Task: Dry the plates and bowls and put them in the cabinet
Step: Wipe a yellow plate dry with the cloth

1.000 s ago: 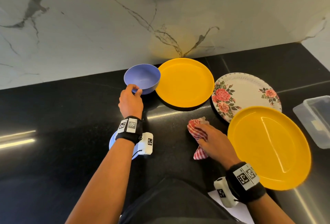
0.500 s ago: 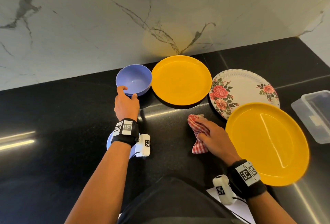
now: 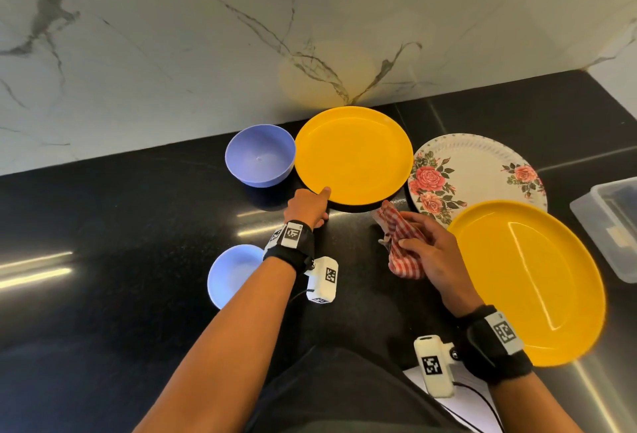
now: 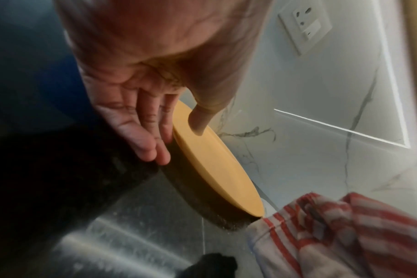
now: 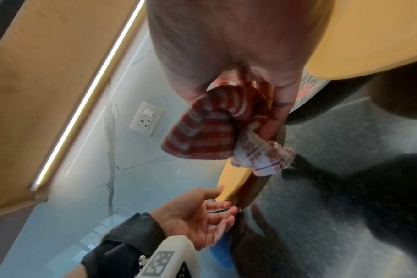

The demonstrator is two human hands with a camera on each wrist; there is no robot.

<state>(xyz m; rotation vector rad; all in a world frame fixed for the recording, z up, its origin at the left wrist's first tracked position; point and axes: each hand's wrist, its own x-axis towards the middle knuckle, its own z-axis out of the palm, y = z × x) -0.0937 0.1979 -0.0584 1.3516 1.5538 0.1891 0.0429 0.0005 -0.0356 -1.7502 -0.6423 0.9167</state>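
My left hand (image 3: pixel 319 205) is at the near rim of the back yellow plate (image 3: pixel 355 153), which lies on the black counter (image 3: pixel 103 260). In the left wrist view its thumb lies on top of the yellow plate (image 4: pixel 217 165) and its fingers (image 4: pixel 150 143) run under the edge, pinching it. My right hand (image 3: pixel 424 250) grips a bunched red-checked cloth (image 3: pixel 400 243) just right of that plate. A purple bowl (image 3: pixel 258 156) stands left of the plate. A pale blue bowl (image 3: pixel 231 274) is partly hidden by my left forearm.
A floral plate (image 3: pixel 479 170) lies right of the back plate, overlapped by a second yellow plate (image 3: pixel 527 281) near the front. A clear plastic container (image 3: pixel 610 225) sits at the right edge. The marble wall (image 3: pixel 172 53) with a socket rises behind.
My left hand has let go of the purple bowl's rim and moved right to the yellow plate's near edge. My right hand has shifted slightly with the cloth.
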